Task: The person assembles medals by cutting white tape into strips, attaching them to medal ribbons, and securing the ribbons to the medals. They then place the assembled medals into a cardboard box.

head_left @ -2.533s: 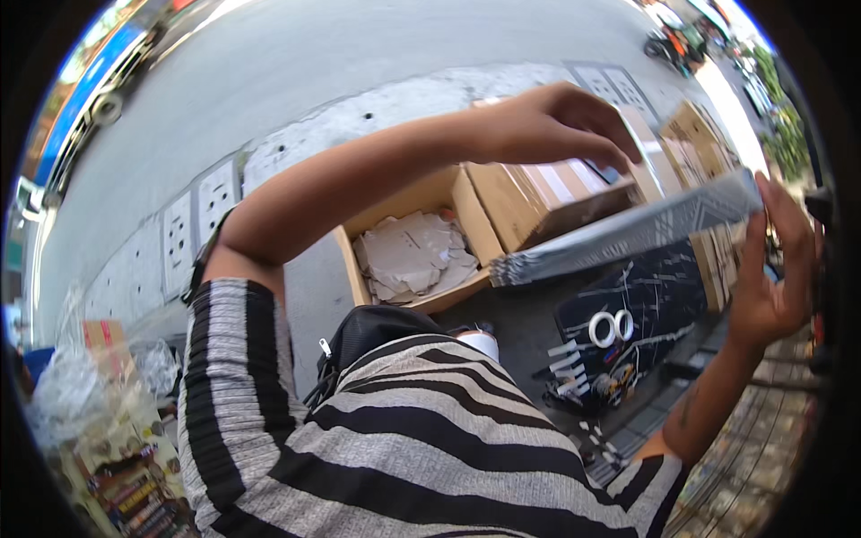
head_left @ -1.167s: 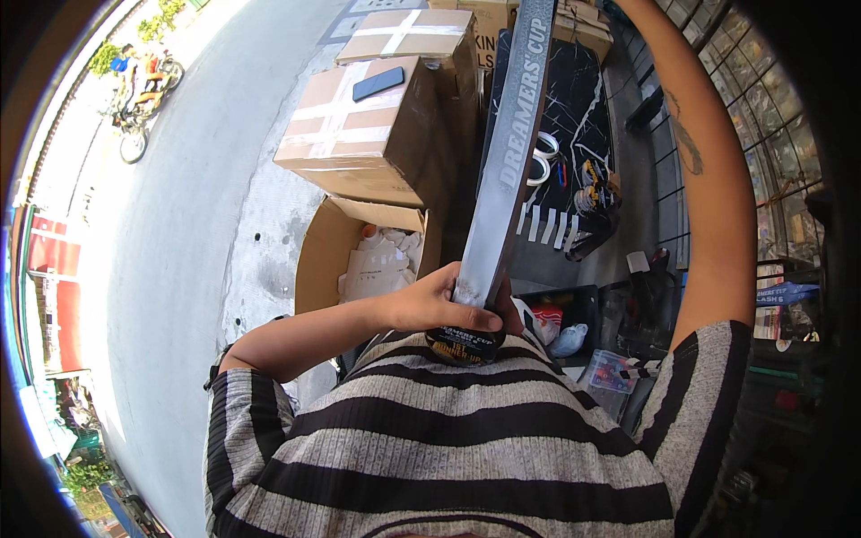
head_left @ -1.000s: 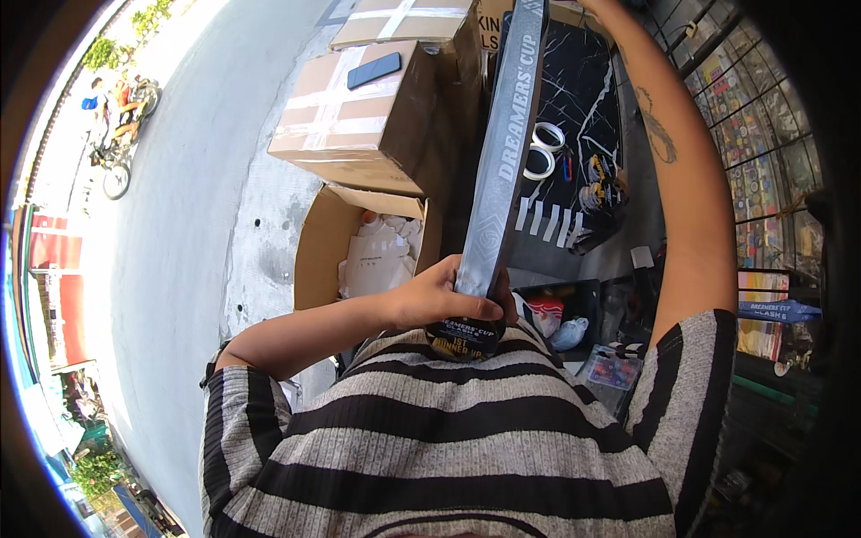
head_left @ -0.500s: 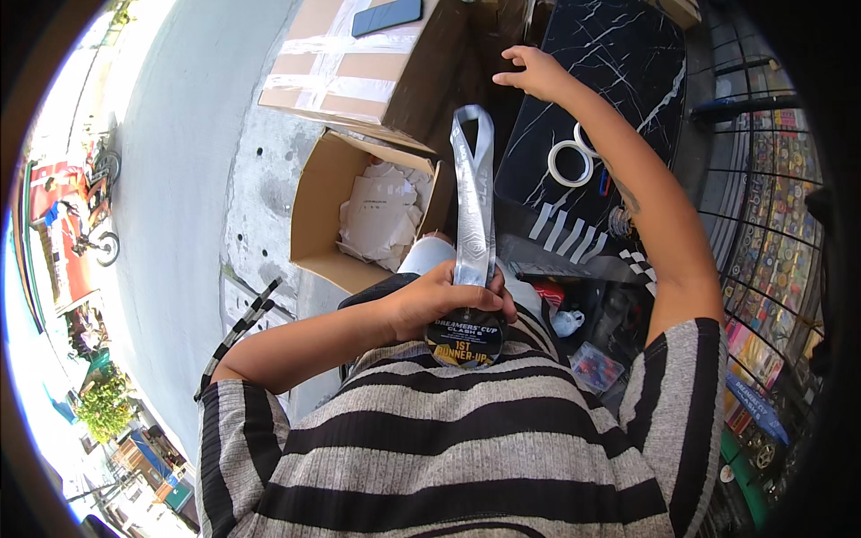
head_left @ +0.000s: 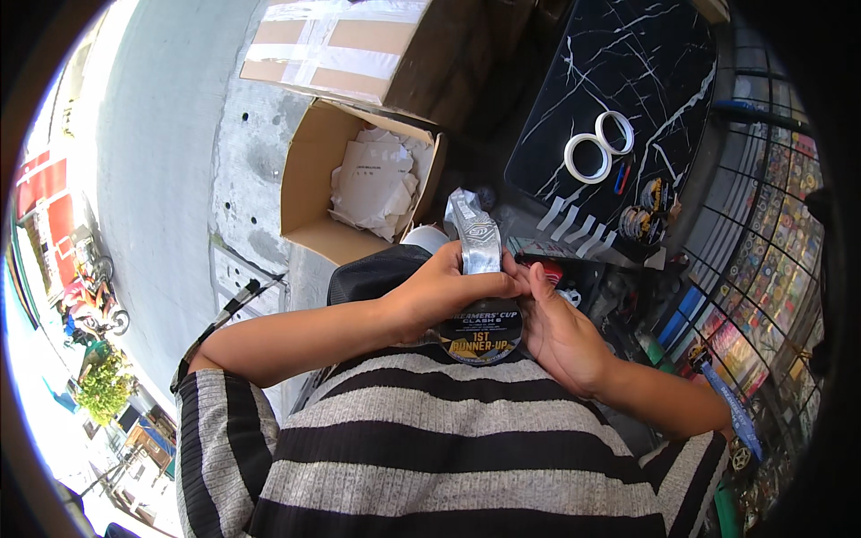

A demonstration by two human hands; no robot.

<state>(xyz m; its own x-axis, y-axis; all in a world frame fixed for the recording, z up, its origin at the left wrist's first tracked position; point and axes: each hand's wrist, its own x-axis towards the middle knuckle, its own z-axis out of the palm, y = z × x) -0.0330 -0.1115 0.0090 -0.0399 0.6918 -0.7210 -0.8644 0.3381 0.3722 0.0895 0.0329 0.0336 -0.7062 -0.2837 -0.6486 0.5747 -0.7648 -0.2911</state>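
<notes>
A round black medal (head_left: 482, 339) with yellow and white lettering is held low, just in front of my striped shirt. My left hand (head_left: 444, 291) is closed round its top, the thumb lying across the foot of the ribbon. The silvery grey ribbon (head_left: 478, 240) rises in a folded loop above my fingers. On the medal's right side is my right hand (head_left: 569, 341), its thumb raised and its fingertips meeting those of my left hand at the medal's upper edge. Those fingertips are partly hidden.
An open carton (head_left: 305, 193) with torn white card stands ahead, beside a taped carton (head_left: 359, 54). On a black marbled table (head_left: 628, 54) lie two tape rolls (head_left: 587, 160), pens (head_left: 621, 177), stacked round pieces (head_left: 639, 224) and tape strips (head_left: 574, 224) along its edge. A wire rack (head_left: 762, 197) stands right.
My right hand has come down from beside the table to the medal. The ribbon's loop has sunk and folded. My left hand keeps its hold. The view has shifted a little.
</notes>
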